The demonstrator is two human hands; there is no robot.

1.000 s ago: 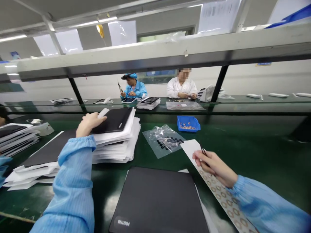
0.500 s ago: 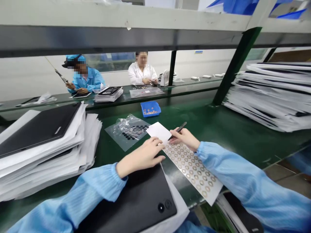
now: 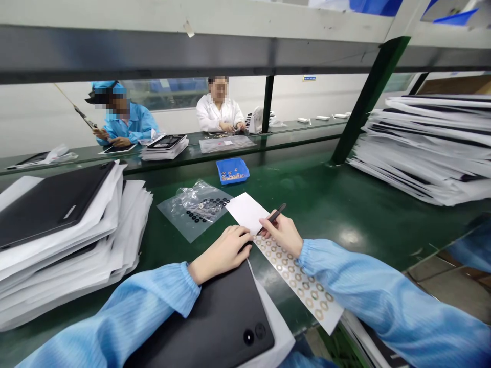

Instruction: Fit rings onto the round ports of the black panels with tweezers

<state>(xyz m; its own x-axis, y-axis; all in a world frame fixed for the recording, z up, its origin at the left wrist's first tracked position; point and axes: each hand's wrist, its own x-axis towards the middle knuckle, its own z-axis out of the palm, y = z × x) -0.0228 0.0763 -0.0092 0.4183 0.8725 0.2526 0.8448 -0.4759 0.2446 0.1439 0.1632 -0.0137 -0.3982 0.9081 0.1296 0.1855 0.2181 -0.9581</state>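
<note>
The right hand grasps black tweezers, their tip down on the ring-dotted sheet, just where its blank far end meets the rows. Beside it, the left hand has its fingers curled at the sheet's left edge; from where I stand I can't tell whether they pinch it. Under that wrist lies a black tablet on white paper. Farther off sit a clear bag with black rings and a blue tray. Tall stacks flank the bench, near left and far right.
</note>
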